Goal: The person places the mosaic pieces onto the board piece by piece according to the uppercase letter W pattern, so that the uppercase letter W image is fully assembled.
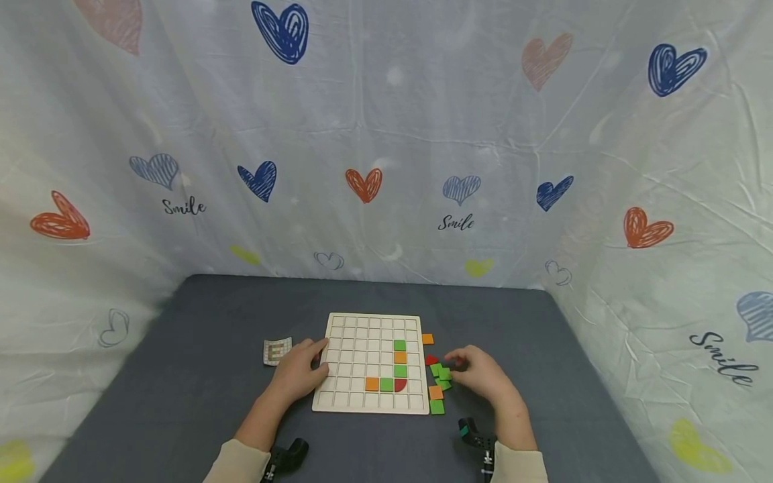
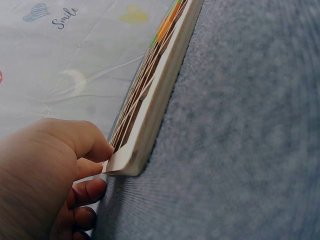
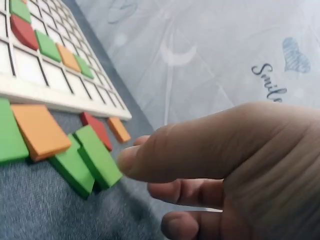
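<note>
A pale square board with a grid lies flat on the table. On it sit green tiles, orange tiles and a red rounded tile. My left hand rests at the board's left edge, thumb and index finger apart on the rim. My right hand hovers by the loose tiles right of the board. In the right wrist view its thumb is beside a loose green tile; whether it touches cannot be told. Nothing is visibly held between its bent fingers.
Loose orange tiles, a red tile and a green tile lie along the board's right side. A small patterned card lies left of the board. A heart-printed sheet hangs behind the grey table.
</note>
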### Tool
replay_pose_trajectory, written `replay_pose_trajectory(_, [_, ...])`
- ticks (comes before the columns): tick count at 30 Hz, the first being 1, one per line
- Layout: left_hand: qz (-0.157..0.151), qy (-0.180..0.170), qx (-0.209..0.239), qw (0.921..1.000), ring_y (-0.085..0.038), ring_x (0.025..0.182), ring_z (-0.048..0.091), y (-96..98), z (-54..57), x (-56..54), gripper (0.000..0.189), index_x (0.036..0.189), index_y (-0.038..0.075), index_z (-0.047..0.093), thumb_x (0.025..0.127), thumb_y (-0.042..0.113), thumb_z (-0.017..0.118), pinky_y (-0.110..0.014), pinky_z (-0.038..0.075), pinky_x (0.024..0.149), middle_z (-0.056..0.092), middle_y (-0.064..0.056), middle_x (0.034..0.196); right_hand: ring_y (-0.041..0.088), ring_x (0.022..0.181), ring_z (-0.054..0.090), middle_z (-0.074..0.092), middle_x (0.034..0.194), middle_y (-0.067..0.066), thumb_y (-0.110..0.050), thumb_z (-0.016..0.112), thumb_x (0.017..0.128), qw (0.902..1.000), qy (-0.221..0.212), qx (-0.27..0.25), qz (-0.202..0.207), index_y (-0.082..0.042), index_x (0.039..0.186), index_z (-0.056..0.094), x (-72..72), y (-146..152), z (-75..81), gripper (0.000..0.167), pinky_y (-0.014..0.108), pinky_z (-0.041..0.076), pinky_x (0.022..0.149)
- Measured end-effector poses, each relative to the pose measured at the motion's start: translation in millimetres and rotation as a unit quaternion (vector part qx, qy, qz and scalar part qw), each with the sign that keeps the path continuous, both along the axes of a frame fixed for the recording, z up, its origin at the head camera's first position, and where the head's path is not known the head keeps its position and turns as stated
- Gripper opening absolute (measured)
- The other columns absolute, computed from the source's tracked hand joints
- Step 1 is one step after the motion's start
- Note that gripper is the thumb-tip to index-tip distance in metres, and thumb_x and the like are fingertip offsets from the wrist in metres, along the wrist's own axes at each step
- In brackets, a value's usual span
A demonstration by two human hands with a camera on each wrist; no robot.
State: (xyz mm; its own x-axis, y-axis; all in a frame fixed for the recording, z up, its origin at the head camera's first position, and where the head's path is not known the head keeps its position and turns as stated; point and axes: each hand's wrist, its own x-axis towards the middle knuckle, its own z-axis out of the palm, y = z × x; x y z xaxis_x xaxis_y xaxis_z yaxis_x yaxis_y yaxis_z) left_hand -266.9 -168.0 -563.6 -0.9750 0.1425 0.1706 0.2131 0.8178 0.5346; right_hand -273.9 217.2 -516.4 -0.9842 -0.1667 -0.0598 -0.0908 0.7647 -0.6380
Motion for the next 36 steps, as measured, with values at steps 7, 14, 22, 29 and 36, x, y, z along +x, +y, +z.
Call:
replay_pose_trajectory(7, [0.0, 0.0, -0.001, 1.0, -0.014, 0.063, 0.034, 0.0, -0.5, -0.8, 0.051, 0.141, 0.004, 0.062, 0.092, 0.014, 0.067, -0.033, 0.032, 0.061, 0.044, 0.003, 0.08, 0.021, 0.079, 0.049, 0.054, 0.089, 0.004, -0.001, 0.08, 0.078, 0.9994, -0.03, -0.016, 0.009, -0.009, 0.106, 0.076, -1.6, 3.1, -7.3, 0.03, 0.038, 0.042, 0.069])
replay_pose_trajectory(14, [0.0, 0.001, -0.002, 1.0, -0.014, 0.063, 0.035, 0.2, 0.0, -1.2, 0.051, 0.141, 0.003, 0.062, 0.092, 0.015, 0.067, -0.033, 0.032, 0.061, 0.044, 0.002, 0.08, 0.021, 0.078, 0.048, 0.054, 0.088, 0.004, -0.002, 0.08, 0.08, 0.9993, -0.034, -0.015, 0.004, -0.01, 0.102, 0.075, -0.3, 2.6, -9.9, 0.024, 0.038, 0.042, 0.068])
replay_pose_trajectory(22, [-0.001, 0.0, -0.002, 1.0, -0.014, 0.063, 0.035, 0.1, 0.9, 0.4, 0.051, 0.141, 0.003, 0.062, 0.091, 0.015, 0.067, -0.033, 0.032, 0.061, 0.045, 0.002, 0.08, 0.02, 0.08, 0.05, 0.055, 0.091, 0.003, -0.006, 0.077, 0.085, 0.9996, -0.022, -0.015, -0.008, -0.01, 0.106, 0.075, -0.1, 3.2, -6.8, 0.022, 0.038, 0.043, 0.069])
replay_pose_trajectory(29, [0.001, -0.002, -0.003, 1.0, -0.014, 0.063, 0.034, 0.5, 1.5, 1.3, 0.051, 0.141, 0.003, 0.062, 0.092, 0.015, 0.067, -0.033, 0.031, 0.061, 0.044, 0.002, 0.08, 0.018, 0.073, 0.049, 0.056, 0.089, 0.001, -0.005, 0.076, 0.086, 0.9994, 0.018, -0.025, -0.013, -0.006, 0.108, 0.077, 4.0, -0.6, 10.1, 0.022, 0.035, 0.043, 0.064])
replay_pose_trajectory(36, [-0.002, -0.001, -0.003, 1.0, -0.014, 0.063, 0.034, 0.2, 1.8, 0.8, 0.051, 0.141, 0.003, 0.062, 0.092, 0.015, 0.067, -0.033, 0.031, 0.061, 0.043, 0.002, 0.08, 0.015, 0.065, 0.043, 0.051, 0.085, -0.003, -0.011, 0.075, 0.089, 0.9971, 0.075, 0.008, -0.008, -0.009, 0.112, 0.077, 10.5, -20.0, 29.0, 0.023, 0.033, 0.037, 0.06])
